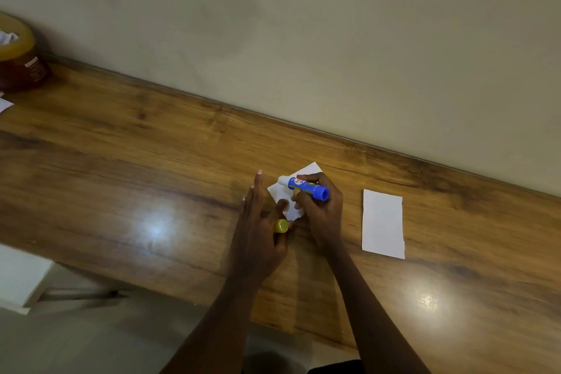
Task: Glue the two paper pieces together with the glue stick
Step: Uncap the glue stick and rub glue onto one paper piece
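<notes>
The person is showing two long, slender arms, the left forearm [212, 328] and the right forearm [373, 313], both running bare from the bottom edge of the view to the wrists. The left hand [258, 222] and the right hand [318, 209] are going uncovered too, with short, pale fingernails [259, 172] catching the light. Between the arms at the bottom edge, a strip of dark clothing [334, 369] is just peeking in, too dim to identify.
</notes>
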`<state>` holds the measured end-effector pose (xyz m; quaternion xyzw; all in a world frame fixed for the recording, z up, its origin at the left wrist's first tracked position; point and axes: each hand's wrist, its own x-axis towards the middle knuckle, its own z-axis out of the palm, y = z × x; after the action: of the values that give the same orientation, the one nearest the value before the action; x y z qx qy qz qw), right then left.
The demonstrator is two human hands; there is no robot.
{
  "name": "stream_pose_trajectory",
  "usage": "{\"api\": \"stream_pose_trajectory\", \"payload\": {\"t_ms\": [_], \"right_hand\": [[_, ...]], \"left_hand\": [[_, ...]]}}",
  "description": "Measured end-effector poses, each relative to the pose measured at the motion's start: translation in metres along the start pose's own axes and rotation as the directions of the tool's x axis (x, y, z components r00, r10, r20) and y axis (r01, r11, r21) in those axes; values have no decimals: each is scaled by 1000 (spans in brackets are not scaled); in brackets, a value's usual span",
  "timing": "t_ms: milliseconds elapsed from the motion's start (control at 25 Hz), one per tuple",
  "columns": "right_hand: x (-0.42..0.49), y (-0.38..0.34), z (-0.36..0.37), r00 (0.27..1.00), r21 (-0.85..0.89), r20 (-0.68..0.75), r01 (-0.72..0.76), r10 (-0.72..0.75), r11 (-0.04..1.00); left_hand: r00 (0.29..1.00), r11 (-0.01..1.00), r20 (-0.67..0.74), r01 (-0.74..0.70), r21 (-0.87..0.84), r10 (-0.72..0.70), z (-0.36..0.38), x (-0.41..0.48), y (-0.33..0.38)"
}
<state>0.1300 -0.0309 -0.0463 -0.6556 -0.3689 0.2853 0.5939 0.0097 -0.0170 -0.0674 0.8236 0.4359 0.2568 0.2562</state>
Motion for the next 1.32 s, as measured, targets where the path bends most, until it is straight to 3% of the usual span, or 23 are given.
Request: {"api": "stream_pose_trajectory", "payload": {"t_ms": [160,440,880,1320], "right_hand": [[-2,4,7,989,-153,103,125,-110,980],[0,9,9,988,-177,115,126,-107,976],[1,12,13,983,-220,-153,71,-106,973],[11,12,14,861,-187,-508,-67,-38,980]], "left_hand": [[999,1000,26,22,-6,-22,0,0,0],[1000,1000,18,8,24,-8,-2,-1,0],[1000,998,3,-15,59,15,-2,0,-1],[1000,994,0,-1,105,1,-2,0,1]]}}
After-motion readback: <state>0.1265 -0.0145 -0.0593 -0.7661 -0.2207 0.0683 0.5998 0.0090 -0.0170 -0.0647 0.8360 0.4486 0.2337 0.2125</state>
